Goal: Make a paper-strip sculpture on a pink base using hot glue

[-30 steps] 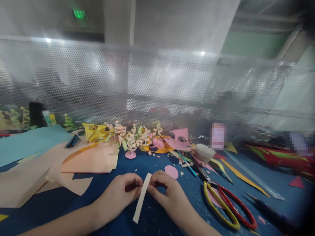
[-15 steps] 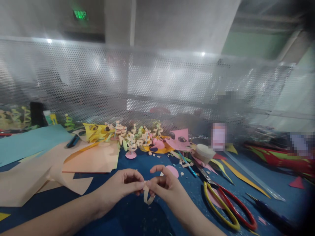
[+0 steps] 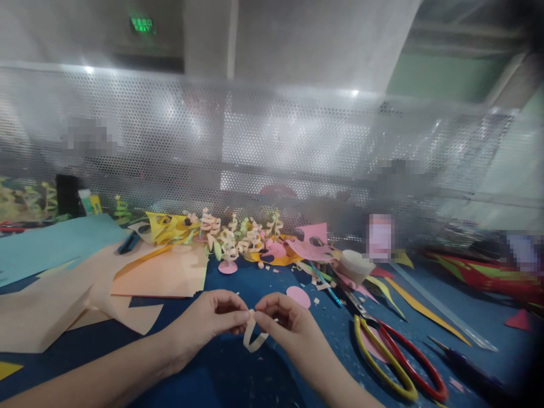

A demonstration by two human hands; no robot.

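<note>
Between my two hands, low over the table, is a narrow cream paper strip bent into a hanging loop. My left hand pinches its upper end between thumb and forefinger. Right beside it, my right hand pinches the strip too, fingertips almost touching those of the left. Just past the right fingers a pink paper disc lies flat. Scissors with one yellow and one red handle rest to the right of my right hand.
Curled paper spirals crowd the back middle. Peach paper sheets and a teal sheet cover the left. On the right are a pale cup, a blue pen, a clear ruler and a pointed dark tool. A perforated screen stands behind.
My right hand's raised forefinger has come down to the strip, and its fingers have drawn together. The strip's loop hangs slightly wider. The whole view has shifted a little.
</note>
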